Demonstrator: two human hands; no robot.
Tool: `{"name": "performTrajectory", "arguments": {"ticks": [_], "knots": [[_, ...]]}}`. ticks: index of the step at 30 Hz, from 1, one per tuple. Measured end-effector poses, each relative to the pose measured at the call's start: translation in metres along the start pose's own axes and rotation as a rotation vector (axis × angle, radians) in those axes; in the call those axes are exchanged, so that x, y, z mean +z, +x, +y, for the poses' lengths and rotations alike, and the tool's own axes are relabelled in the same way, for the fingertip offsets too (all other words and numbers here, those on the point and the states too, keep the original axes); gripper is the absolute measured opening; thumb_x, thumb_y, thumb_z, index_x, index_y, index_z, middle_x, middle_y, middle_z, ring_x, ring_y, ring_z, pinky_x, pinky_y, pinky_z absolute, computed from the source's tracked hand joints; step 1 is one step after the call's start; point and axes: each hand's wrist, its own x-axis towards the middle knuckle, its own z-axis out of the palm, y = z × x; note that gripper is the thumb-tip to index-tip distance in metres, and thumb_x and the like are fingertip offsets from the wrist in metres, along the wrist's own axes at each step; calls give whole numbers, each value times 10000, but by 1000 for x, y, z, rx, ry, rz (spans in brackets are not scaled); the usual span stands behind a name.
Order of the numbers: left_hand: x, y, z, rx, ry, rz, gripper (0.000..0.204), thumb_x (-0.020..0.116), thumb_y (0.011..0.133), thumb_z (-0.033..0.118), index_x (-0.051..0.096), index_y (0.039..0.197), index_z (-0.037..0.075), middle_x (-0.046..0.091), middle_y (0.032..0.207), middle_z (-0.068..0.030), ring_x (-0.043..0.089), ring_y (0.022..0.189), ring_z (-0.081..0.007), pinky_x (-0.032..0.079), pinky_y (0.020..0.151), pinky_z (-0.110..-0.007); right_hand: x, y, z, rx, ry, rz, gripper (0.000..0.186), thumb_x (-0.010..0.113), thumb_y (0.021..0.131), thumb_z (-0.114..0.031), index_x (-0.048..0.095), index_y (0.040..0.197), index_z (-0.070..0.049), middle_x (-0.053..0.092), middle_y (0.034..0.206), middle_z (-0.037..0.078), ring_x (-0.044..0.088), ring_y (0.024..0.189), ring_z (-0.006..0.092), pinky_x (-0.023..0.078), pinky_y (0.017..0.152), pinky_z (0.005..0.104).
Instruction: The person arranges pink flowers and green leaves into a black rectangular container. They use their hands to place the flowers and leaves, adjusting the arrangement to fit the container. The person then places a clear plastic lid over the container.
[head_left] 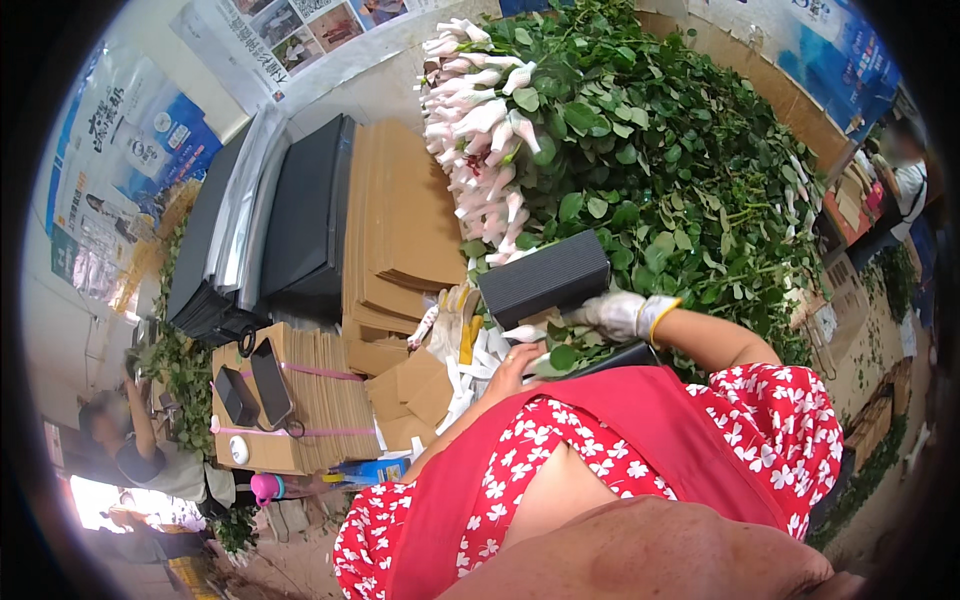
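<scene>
My left hand [508, 374], bare with a ring, reaches in beside my apron. Its fingers stretch toward a white-wrapped rose bud [523, 334] and a few green leaves [564, 358]. Across from it my right hand [618, 315] wears a whitish glove with a yellow cuff. Its fingers curl down over rose stems [597, 346], partly hidden by leaves. A dark ridged block [545, 275] lies just beyond both hands. Close to my body, a black edge [628, 358] shows under the right hand. White paper strips [480, 372] lie scattered left of my left hand.
A large heap of leafy roses [640, 150] fills the back right, its wrapped buds [482, 120] facing left. Brown cardboard sheets [405, 215], black sheets [308, 205] and a strapped cardboard stack [325, 400] stand left. A spare glove [455, 318] lies near. Other people are at both sides.
</scene>
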Motion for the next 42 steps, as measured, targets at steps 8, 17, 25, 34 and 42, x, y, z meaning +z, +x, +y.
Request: {"name": "performTrajectory", "arguments": {"ticks": [8,17,25,34,42], "knots": [[-39,31,20,43,244,-165,461,798,762,247,691,1208,199,458,1405,-155,413,1324,-356,347,1093,-474,-11,-14,-19,-1,-285,67,446,620,826,-167,579,1270,-158,641,1077,159,657,930,363,550,774,444],[-20,33,4,-58,-1,-112,419,759,751,69,725,1156,172,555,1299,-155,538,1218,-300,457,1010,-401,-7,-73,-11,521,2,-234,361,613,836,-257,630,1153,-84,668,1183,151,644,1109,334,558,820,400],[2,10,-22,33,126,42,421,744,796,107,694,1188,250,557,1305,-152,556,1157,-345,486,949,-428,-311,28,25,181,-456,1141,241,507,951,-92,608,1168,-79,674,1006,152,653,894,338,552,812,400],[8,0,-28,-112,197,-91,433,708,837,183,647,1257,270,533,1347,-180,544,1211,-362,462,998,-458,-412,127,49,409,-410,530,324,558,883,-104,653,1193,-116,702,1073,127,673,962,246,541,873,358],[27,-2,-53,-229,-153,-73,440,710,837,161,643,1264,241,527,1353,-187,532,1232,-353,455,1018,-447,-480,167,57,385,-380,1155,319,529,924,-255,658,1160,-84,683,1107,170,649,1070,334,504,889,425]]}}
